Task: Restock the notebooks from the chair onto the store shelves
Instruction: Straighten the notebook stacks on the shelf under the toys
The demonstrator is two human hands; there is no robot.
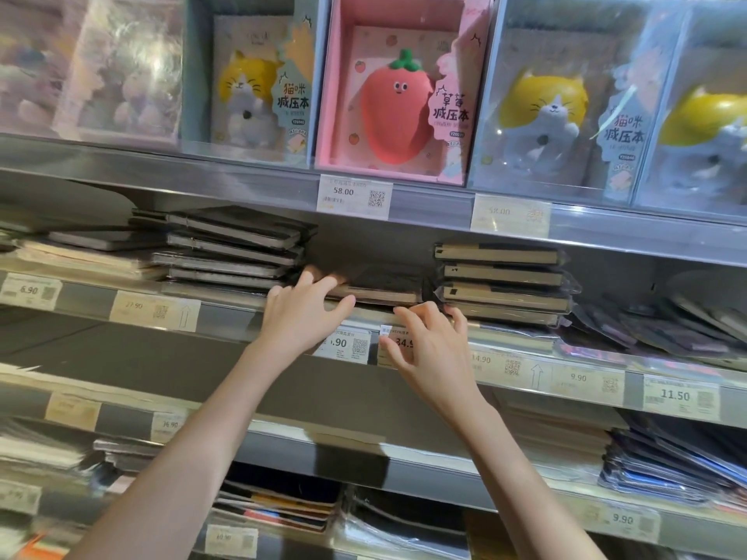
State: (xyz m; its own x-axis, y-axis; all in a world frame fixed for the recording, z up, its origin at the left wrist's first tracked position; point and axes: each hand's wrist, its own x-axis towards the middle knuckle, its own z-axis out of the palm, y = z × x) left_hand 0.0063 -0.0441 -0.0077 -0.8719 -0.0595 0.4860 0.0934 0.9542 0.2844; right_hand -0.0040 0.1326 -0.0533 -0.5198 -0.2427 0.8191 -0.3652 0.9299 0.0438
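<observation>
Store shelves (226, 313) fill the frame; at centre your left hand (301, 313) presses spread, straight fingers on the dark notebook (382, 286) lying flat between two stacks. Your right hand (430, 345) hovers released, holding nothing. Judge the notebook stiff, light, perhaps wrapper-slick: take its front edge.

A single head-worn view looks forward and slightly up from close in front of the store shelves (242, 317), near enough that both forearms reach the middle shelf edge. The wide lens bends the shelf rails, which slope down to the right. The pink strawberry box (404, 95) sits at top centre; the top shelf runs out of frame above it, three lower shelves stack below it, and the two hands meet directly beneath it. There is no second view to overlap
</observation>
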